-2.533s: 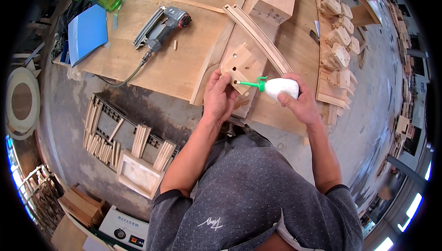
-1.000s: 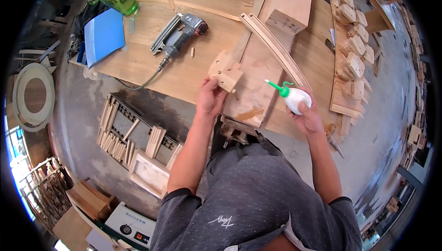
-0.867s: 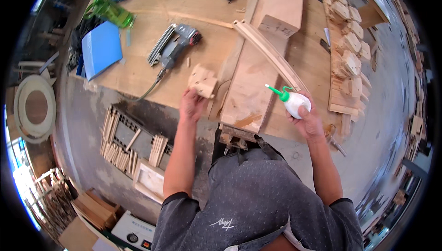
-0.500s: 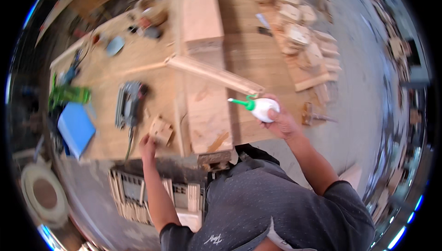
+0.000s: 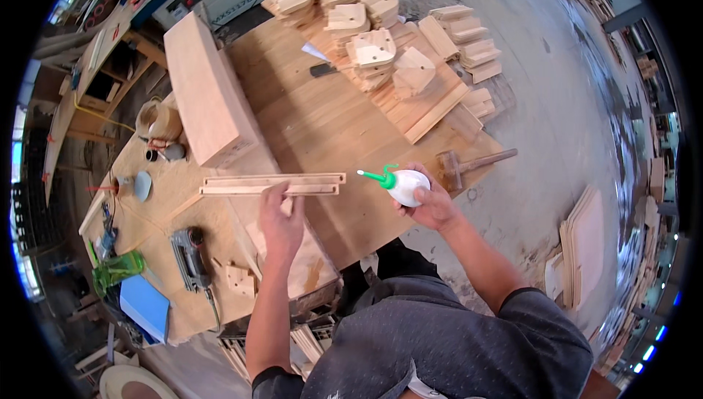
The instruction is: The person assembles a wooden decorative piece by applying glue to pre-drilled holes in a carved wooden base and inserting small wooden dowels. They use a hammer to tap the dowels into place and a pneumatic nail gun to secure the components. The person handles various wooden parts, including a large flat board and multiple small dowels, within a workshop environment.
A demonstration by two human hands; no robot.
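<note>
My right hand (image 5: 432, 206) is wrapped round a white squeeze bottle (image 5: 411, 187) with a green nozzle, held above the table's right part. The nozzle points left, toward the end of a grooved wooden strip (image 5: 220, 185), with a gap between them. My left hand (image 5: 281, 225) grips this strip at its near edge, fingers and thumb closed on it. The strip lies crosswise over a thick wooden beam, just in front of a large wooden block (image 5: 209, 99). Part of the left fingers is hidden behind the strip.
Left on the table are a nail gun (image 5: 190, 258), a small drilled block (image 5: 240, 280), a blue box (image 5: 145, 305) and a tape roll (image 5: 157, 121). Stacks of shaped wooden pieces (image 5: 372, 49) fill the far right. A wooden mallet (image 5: 469, 168) rests at the right edge.
The view has swung toward the right. My left hand has left the small drilled block and taken hold of the grooved strip, now turned level. My right hand still holds the bottle.
</note>
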